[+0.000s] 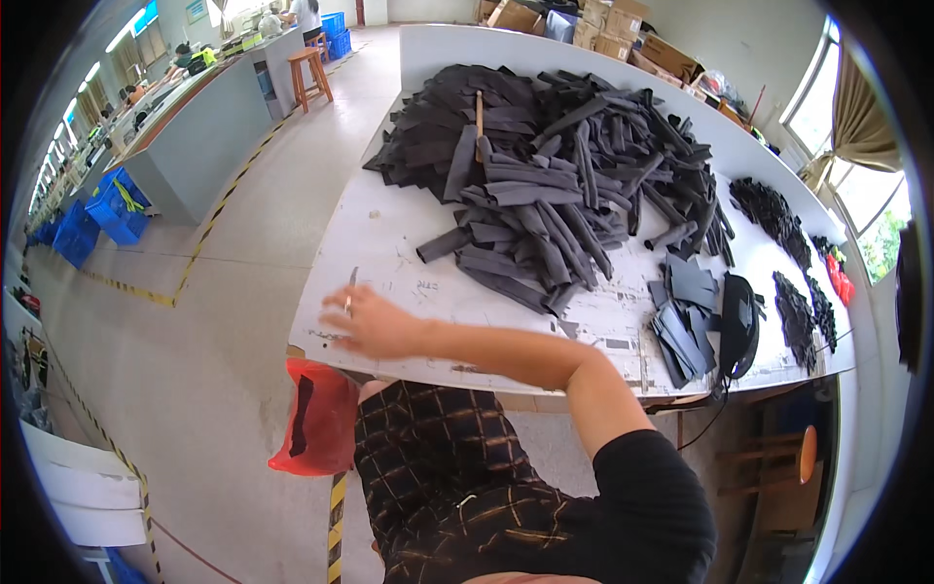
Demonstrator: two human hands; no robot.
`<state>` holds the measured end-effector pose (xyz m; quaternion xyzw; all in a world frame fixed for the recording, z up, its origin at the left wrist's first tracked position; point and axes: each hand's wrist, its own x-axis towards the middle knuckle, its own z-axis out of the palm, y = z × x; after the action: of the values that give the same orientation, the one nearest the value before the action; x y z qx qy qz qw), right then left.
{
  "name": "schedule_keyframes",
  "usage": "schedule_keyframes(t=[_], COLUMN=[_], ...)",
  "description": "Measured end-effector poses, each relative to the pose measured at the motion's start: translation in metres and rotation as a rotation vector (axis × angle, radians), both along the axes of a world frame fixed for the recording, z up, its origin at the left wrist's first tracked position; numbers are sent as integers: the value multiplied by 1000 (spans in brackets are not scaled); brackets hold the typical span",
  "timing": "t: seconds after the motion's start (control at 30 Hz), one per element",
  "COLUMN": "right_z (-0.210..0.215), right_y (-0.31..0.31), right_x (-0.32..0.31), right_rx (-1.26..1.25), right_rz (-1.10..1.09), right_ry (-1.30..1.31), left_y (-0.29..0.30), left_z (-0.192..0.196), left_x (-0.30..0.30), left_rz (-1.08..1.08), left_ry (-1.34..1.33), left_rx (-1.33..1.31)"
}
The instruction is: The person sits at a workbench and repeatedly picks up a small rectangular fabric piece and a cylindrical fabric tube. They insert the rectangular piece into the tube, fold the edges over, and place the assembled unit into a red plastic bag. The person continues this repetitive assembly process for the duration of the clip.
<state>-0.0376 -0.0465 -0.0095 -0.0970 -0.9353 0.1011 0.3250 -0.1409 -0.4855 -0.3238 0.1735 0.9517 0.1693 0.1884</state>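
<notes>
My right hand (375,326) stretches across me to the near left corner of the white table (370,243), fingers spread and a ring on one finger. No object shows in it. Below that corner hangs a red plastic bag (321,409), with a dark strip (304,414) lying against or inside it; I cannot tell which. Farther back on the tabletop lies a large heap of dark grey fabric pieces (545,229), many rolled or folded into tubes. Flat pieces (428,117) are layered at its left, and a wooden stick (479,122) lies on them. My left hand is out of sight.
Flat grey pieces (686,316) lie at right beside a black curved device (739,326) with a cable. Smaller dark piles (796,316) are farther right. Cardboard boxes (613,29) stand behind the table's back panel. A wooden stool (793,456) is under the right side; blue crates (117,209) stand far left.
</notes>
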Motion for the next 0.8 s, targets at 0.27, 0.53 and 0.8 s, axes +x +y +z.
schedule_keyframes(t=[0.27,0.53,0.8], right_z=[123,-24,-13], right_y=[171,169,99], right_x=[234,347,312], right_rx=[91,-358,-405], right_rz=[-1041,-1194,-1184], right_ry=[96,-489,-483], left_y=[-55,88,302], left_z=[15,158,285], left_x=[15,-53,81], left_rz=[327,159,-856], left_ry=[460,376,124], left_rx=[188,898,1190])
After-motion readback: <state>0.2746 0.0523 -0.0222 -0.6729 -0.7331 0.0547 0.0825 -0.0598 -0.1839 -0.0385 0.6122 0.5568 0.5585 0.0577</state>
